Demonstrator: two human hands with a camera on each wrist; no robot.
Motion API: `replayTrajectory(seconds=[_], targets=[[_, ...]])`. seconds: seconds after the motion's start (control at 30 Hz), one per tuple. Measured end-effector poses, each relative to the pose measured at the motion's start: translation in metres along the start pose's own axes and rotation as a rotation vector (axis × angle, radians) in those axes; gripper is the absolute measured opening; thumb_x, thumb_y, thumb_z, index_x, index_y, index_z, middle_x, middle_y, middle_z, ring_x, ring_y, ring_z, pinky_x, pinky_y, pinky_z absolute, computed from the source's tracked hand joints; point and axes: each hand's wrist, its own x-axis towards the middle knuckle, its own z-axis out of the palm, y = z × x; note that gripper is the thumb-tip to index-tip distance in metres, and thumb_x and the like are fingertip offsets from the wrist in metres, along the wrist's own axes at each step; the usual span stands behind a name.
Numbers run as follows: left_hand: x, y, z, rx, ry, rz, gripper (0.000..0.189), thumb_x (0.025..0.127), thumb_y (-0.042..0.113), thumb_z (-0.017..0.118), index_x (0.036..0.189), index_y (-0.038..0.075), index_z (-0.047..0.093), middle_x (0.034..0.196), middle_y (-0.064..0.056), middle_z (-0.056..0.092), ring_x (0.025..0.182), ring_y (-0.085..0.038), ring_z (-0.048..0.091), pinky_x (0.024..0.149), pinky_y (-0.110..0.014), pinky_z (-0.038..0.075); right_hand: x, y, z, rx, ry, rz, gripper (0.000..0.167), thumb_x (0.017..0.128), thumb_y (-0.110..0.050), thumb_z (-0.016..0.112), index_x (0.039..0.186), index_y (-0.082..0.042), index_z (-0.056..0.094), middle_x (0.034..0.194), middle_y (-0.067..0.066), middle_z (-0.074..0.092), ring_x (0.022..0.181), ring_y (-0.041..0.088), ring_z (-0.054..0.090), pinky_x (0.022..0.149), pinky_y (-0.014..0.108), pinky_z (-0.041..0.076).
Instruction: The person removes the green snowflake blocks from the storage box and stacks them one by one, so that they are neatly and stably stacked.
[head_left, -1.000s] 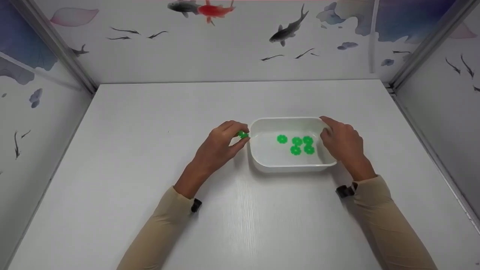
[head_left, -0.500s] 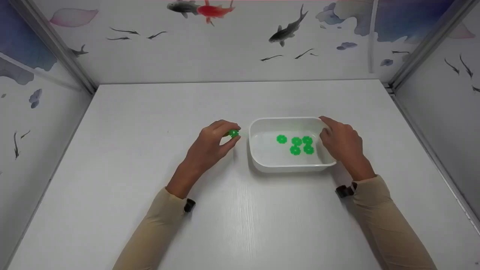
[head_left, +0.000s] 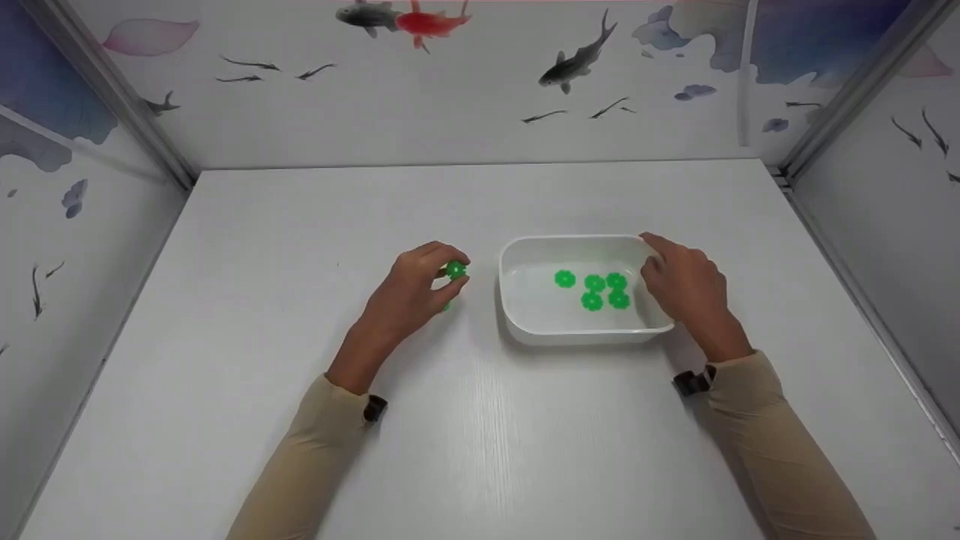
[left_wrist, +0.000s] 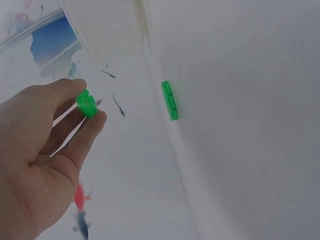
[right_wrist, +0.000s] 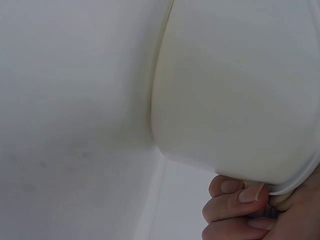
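Observation:
My left hand [head_left: 409, 289] pinches a green flower-shaped plastic piece [head_left: 456, 270] between thumb and fingertips, left of a white tub [head_left: 585, 337]. In the left wrist view, the pinched green piece shows at the fingertips. A second green flower-shaped piece [left_wrist: 170, 100] lies flat on the table; in the head view the left thumb mostly hides it. Several more green flower-shaped pieces [head_left: 592, 301] lie on the tub's floor, toward its right side. At the tub's right end, my right hand [head_left: 686, 285] grips the rim, with curled fingers [right_wrist: 235, 205] seen below the lip in the right wrist view.
The white table [head_left: 480, 450] carries the tub right of its middle. Pale panels [head_left: 480, 112] printed with fish stand along the back and both sides. A dark wrist device [head_left: 691, 382] shows at the right sleeve, another [head_left: 375, 409] at the left.
The left hand has moved left, away from the tub's left rim, with the green piece still pinched. A bit of green now shows below its thumb. The right hand and tub have stayed put.

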Motion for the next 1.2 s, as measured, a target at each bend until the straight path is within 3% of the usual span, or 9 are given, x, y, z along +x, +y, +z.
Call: replayTrajectory(seconds=[0.37,0.57,0.73,0.97,1.2], targets=[[-0.002,-0.006,-0.002,0.062,-0.155,-0.176,0.023,0.096,0.007,0.082,0.118,0.008,0.079,0.122,-0.011,0.074,0.117,-0.026,0.073,0.104,-0.039,0.062,0.0,0.0,0.0,0.007,0.017,-0.017,0.049,0.108,-0.02,0.05,0.156,-0.015,0.059,0.131,0.028,0.073,0.079,0.033,0.062,0.053,0.039,0.043],[-0.002,-0.008,-0.002,0.076,-0.203,-0.207,0.024,0.095,0.006,0.083,0.118,0.007,0.08,0.119,-0.012,0.077,0.114,-0.027,0.075,0.105,-0.04,0.062,-0.001,0.0,-0.001,0.004,0.007,-0.008,0.049,0.109,-0.021,0.05,0.157,-0.015,0.058,0.137,0.027,0.071,0.087,0.036,0.065,0.059,0.046,0.051],[-0.003,-0.01,-0.002,0.082,-0.251,-0.249,0.026,0.095,0.006,0.083,0.12,0.007,0.08,0.119,-0.013,0.077,0.113,-0.027,0.073,0.105,-0.042,0.061,-0.001,-0.001,-0.001,0.003,-0.001,-0.001,0.049,0.109,-0.022,0.049,0.157,-0.016,0.057,0.138,0.027,0.071,0.084,0.034,0.063,0.058,0.043,0.048],[-0.004,-0.012,-0.005,0.081,-0.302,-0.258,0.026,0.096,0.006,0.081,0.122,0.006,0.079,0.121,-0.013,0.078,0.114,-0.027,0.073,0.104,-0.043,0.061,-0.001,-0.001,-0.001,0.013,0.0,-0.001,0.049,0.109,-0.022,0.049,0.157,-0.015,0.058,0.137,0.027,0.071,0.084,0.034,0.062,0.057,0.039,0.044],[-0.005,-0.014,-0.006,0.078,-0.348,-0.272,0.026,0.098,0.006,0.078,0.124,0.006,0.079,0.126,-0.012,0.078,0.118,-0.028,0.071,0.106,-0.044,0.059,0.0,0.0,-0.001,0.034,0.003,-0.015,0.05,0.107,-0.019,0.048,0.156,-0.013,0.058,0.114,0.027,0.076,0.069,0.028,0.056,0.048,0.034,0.037]])
